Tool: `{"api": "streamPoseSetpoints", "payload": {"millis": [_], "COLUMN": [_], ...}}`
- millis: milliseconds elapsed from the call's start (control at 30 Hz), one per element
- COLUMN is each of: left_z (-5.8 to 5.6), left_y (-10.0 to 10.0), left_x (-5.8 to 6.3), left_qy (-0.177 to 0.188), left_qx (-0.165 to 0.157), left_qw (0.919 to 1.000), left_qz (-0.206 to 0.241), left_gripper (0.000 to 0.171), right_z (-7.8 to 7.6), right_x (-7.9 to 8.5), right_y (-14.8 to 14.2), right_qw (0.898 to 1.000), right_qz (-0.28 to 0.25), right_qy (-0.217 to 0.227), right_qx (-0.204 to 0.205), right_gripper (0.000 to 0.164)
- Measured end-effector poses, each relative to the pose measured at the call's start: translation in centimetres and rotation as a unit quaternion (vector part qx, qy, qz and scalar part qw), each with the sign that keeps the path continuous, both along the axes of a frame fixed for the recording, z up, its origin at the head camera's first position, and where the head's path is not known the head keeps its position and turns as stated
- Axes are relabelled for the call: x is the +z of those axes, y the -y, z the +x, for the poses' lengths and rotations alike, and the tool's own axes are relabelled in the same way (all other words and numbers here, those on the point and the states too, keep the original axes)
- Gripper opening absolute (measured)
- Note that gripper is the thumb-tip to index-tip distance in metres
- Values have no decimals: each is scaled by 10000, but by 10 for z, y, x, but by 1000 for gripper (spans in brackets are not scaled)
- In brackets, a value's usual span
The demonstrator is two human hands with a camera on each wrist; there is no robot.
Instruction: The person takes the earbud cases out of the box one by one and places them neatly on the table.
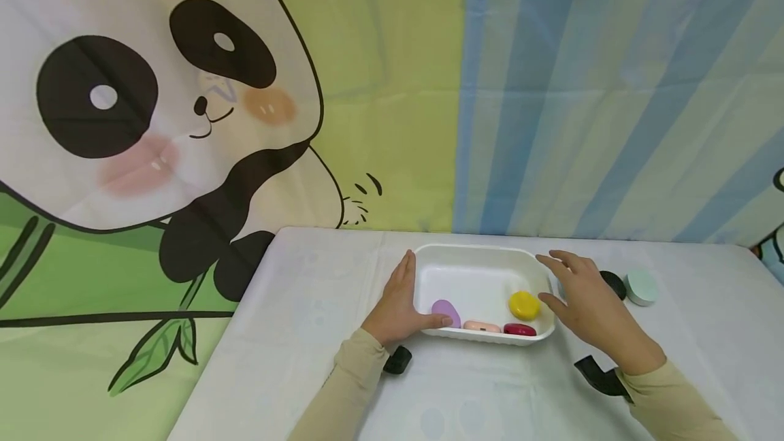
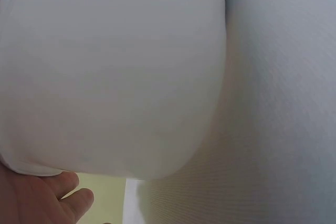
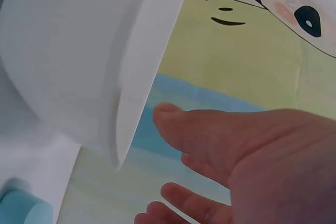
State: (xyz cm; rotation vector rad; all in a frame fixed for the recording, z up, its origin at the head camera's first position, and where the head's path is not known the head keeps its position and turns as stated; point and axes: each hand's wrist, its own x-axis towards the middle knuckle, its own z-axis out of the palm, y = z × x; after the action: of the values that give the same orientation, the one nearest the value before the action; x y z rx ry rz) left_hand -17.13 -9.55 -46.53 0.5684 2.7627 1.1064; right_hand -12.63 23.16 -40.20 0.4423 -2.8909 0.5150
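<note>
A white tray [image 1: 471, 278] lies lengthwise before me in the head view. Its near side holds a purple rounded piece [image 1: 444, 308], a pink piece [image 1: 480, 326], a dark red piece [image 1: 519, 329] and a yellow round piece [image 1: 524, 305]. With its thumb over the near rim and fingers along the left end, my left hand [image 1: 401, 308] grips the tray's left corner. My right hand [image 1: 591, 301] is spread at the right end; in the right wrist view its thumb [image 3: 181, 127] stands apart from the rim and nothing is held.
To the right, partly behind my right hand, a black disc [image 1: 613, 284] and a mint-green round block [image 1: 641, 288] lie on the white-covered table [image 1: 318, 291]. A printed cloth with a panda [image 1: 202, 155] hangs behind the table. Black straps [image 1: 600, 378] show at my wrists.
</note>
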Motion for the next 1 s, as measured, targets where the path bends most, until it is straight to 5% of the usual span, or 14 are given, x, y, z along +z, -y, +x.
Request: {"api": "streamPoseSetpoints", "payload": {"millis": [667, 1000], "left_z": [-2, -2], "left_y": [0, 0], "left_x": [-1, -3], "left_qy": [22, -12], "left_qx": [13, -19], "left_qw": [10000, 10000], "left_qz": [30, 44], "left_gripper": [140, 141], "right_z": [-7, -13], "right_x": [-6, -13], "right_y": [34, 44], "right_qw": [9978, 9924], "right_qz": [154, 715], "right_qy": [410, 749], "right_qx": [502, 668], "right_gripper": [62, 52]}}
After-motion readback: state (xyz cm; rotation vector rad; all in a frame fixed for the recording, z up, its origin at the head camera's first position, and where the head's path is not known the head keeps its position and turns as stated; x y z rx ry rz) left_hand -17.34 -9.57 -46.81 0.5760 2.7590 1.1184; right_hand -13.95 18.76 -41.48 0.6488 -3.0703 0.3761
